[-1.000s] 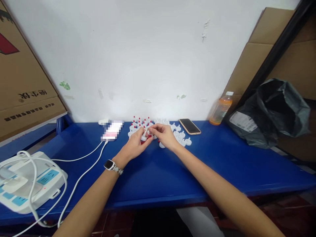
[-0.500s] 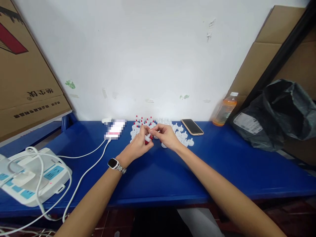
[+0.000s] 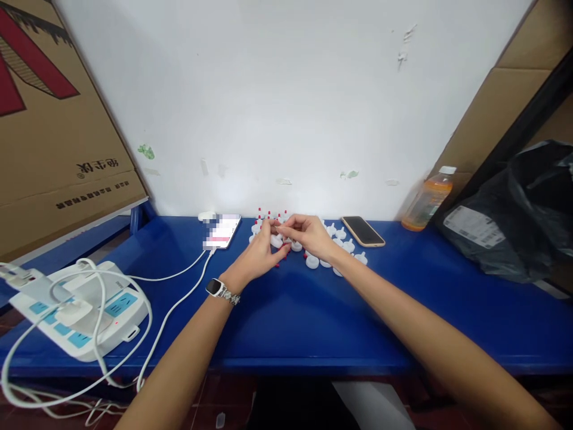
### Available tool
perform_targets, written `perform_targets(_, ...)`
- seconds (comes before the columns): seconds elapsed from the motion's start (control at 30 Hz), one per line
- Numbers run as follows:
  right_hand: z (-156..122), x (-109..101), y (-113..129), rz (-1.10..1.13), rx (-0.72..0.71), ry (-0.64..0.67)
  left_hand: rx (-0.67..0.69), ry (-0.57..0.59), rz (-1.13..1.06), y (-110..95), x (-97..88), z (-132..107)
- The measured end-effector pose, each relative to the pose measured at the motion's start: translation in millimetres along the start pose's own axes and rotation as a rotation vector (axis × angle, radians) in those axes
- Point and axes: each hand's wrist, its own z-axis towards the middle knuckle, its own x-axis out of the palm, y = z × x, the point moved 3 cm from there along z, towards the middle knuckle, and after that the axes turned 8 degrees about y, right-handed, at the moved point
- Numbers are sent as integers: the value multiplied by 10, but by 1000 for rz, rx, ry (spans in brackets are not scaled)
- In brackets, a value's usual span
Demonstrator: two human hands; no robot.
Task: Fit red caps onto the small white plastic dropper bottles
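Observation:
My left hand [image 3: 259,257], with a watch on its wrist, and my right hand [image 3: 308,236] meet over a cluster of small white plastic caps [image 3: 340,245] on the blue table [image 3: 286,322]. Both hands pinch small white pieces together where their fingertips touch. Several red-tipped white pieces [image 3: 268,218] stand just behind the hands. Small red bits lie under my left palm.
A phone on a white charging cable [image 3: 221,230] lies left of the hands, a dark phone [image 3: 362,231] to the right. A power strip with cables [image 3: 80,307] sits at the front left. An orange drink bottle [image 3: 425,200], a black bag [image 3: 514,221] and cardboard boxes [image 3: 54,131] line the edges.
The view has shifted left, so everything sits further right in the picture. Both hands stay together over the caps, their fingers still pinched on the small pieces.

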Motion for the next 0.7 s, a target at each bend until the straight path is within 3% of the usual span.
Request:
perform_targets(0.13,232,-140,-97,-307,-17,-105,-46,-141,193,251,-268,-37)
perform_targets(0.23,345,-134,-199,-508,47,22,-138,-133,263,453,-388,-61)
perform_targets(0.33,415,-80,-307,-611,57,139,-195,-92,293,554,-390,-63)
perform_targets(0.47,485,-39,-437,-714,39,192,-225,-106,303,561,-342,-53)
perform_targets(0.7,487,-78,-462,-840,27,172,-204,-99,312,557,-300,-52)
